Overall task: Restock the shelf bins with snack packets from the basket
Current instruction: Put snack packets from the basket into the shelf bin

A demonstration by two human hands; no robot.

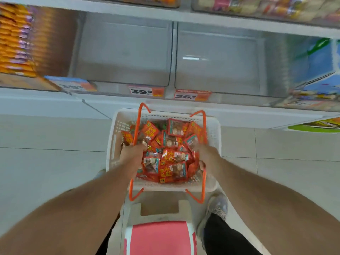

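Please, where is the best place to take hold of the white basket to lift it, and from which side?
Take the basket by its two orange handles, from above. They stand up over the packets, one per side, so each hand gets one. The left hand and right hand are already there.

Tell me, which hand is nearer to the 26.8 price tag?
Right. The right hand is below the 26.8 price tag, slightly right; the left hand is farther away, lower left.

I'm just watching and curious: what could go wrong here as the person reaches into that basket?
The basket sits on a stool, so tugging could tip it. The packets are heaped loosely and some could spill when both hands dig in. The orange handles stand close to the wrists and might snag.
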